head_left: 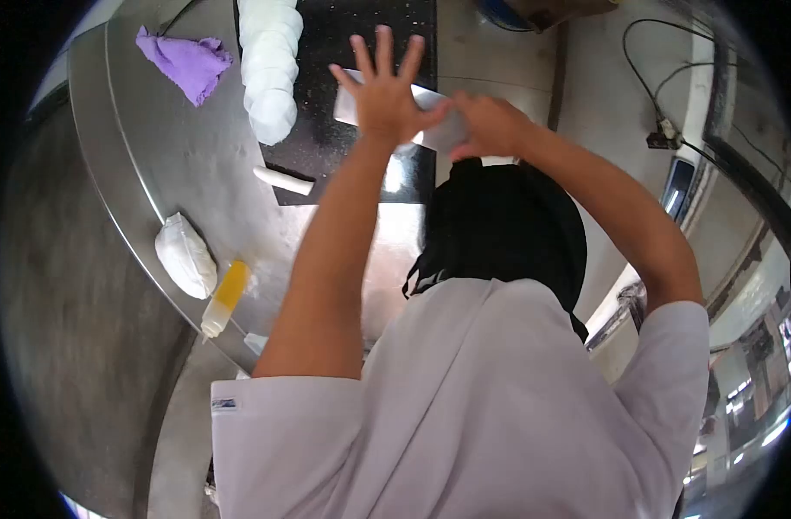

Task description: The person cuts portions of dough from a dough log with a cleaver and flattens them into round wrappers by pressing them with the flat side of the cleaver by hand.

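My left hand [387,99] is spread wide, its fingers apart, over a flat shiny metal blade [347,105] above the black speckled slab. At the blade's right end, my right hand [491,125] is closed round it; that hand is slightly blurred. The black slab [326,143] lies on the steel counter. Along its left edge runs a row of overlapping white rounds [270,78]. A short white strip [283,180] lies across the slab's lower left corner.
On the steel counter [166,130] are a purple cloth [188,62], a white wrapped bundle [185,256] and a squeeze bottle with yellow contents [225,297]. Black cables and a plug [665,134] are at the right.
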The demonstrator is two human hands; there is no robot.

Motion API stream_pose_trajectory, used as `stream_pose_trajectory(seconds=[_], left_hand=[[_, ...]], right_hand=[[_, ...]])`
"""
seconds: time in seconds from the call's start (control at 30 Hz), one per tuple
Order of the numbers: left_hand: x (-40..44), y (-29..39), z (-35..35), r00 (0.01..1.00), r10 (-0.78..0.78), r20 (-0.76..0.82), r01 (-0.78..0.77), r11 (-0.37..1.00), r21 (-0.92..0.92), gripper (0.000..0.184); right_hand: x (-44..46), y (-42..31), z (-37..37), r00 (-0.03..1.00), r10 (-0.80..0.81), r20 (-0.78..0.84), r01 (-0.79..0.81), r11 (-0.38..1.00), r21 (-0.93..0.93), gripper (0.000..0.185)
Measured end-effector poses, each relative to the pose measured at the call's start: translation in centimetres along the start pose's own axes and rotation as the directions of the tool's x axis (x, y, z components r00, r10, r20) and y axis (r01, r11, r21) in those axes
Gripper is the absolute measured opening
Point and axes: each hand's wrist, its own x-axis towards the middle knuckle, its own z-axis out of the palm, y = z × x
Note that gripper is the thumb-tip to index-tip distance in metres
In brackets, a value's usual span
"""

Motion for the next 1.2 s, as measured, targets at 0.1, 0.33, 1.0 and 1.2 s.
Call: stream_pose_trajectory(seconds=[0.1, 0.33, 1.0, 1.2], left_hand=[[1.6, 1.1, 0.0, 0.999, 0.03, 0.02, -0.031, 0.999, 0.034, 0.108], [5.3, -1.8, -1.8, 0.988, -0.049, -0.145, 0.042, 0.998, -0.055, 0.105], [3.0, -0.2, -0.2, 0.999, -0.04, -0.022, 0.041, 0.998, 0.05, 0.114], [5.0, -2.3, -0.9, 0.981, -0.14, -0.137, 0.143, 0.99, 0.014, 0.106]], right_hand=[[1.4, 2.6, -1.7, 0.996, -0.034, -0.082, 0.035, 0.999, 0.009, 0.078], [5.4, 0.1, -6.5, 0.988, -0.135, -0.07, 0.121, 0.976, -0.179, 0.079], [4.1, 4.8, -2.7, 0.92, -0.323, -0.222, 0.282, 0.939, -0.197, 0.078], [7.4, -1.6, -10.1, 0.986, -0.121, 0.112, 0.156, 0.908, -0.39, 0.083]])
